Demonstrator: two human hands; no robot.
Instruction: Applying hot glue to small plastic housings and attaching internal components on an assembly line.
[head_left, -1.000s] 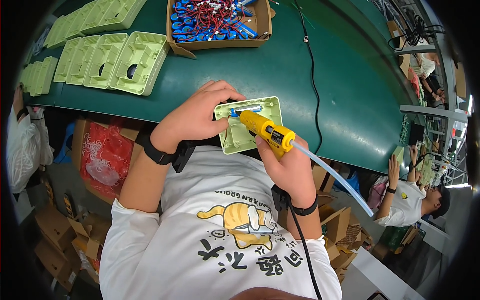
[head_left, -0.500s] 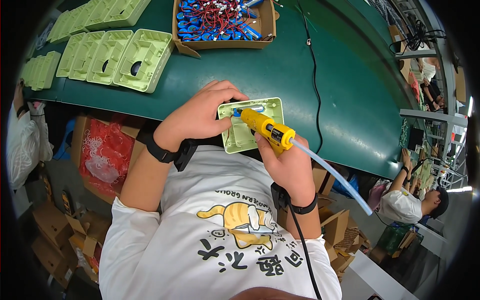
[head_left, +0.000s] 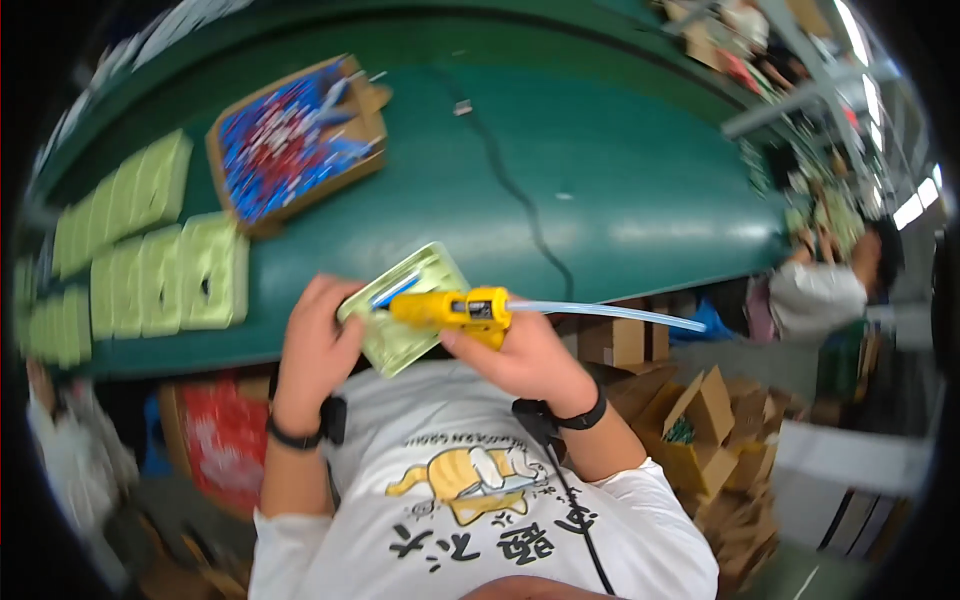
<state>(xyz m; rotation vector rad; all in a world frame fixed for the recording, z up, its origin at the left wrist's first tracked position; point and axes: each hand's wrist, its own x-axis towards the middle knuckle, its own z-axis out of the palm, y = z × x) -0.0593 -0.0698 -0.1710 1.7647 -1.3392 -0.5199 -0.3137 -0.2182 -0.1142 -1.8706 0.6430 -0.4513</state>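
My left hand point(head_left: 322, 325) grips the left side of a pale green plastic housing point(head_left: 440, 268), its fingers around the edge. Inside that housing lies a blue cylindrical battery point(head_left: 396, 288), partly covered by the tool's tip. My right hand point(head_left: 525, 355) is wrapped round a yellow hot glue gun point(head_left: 440, 310), whose nozzle points left into the housing beside the battery. A translucent glue stick point(head_left: 610, 312) sticks out of the gun's back end toward the right. Blur hides whether the nozzle touches anything.
A cardboard box point(head_left: 312, 195) of blue batteries with red wires stands on the green table point(head_left: 620, 170). Several green housings point(head_left: 215, 270) stand in rows at left. A black cable point(head_left: 515, 195) crosses the table. Below are a box with red plastic point(head_left: 228, 430) and open cartons point(head_left: 700, 410). A co-worker point(head_left: 815, 295) is at right.
The view has swung, so the table things appear shifted left and turned. The housing now sits tilted, and the glue gun points more level to the left. Both hands keep their holds.
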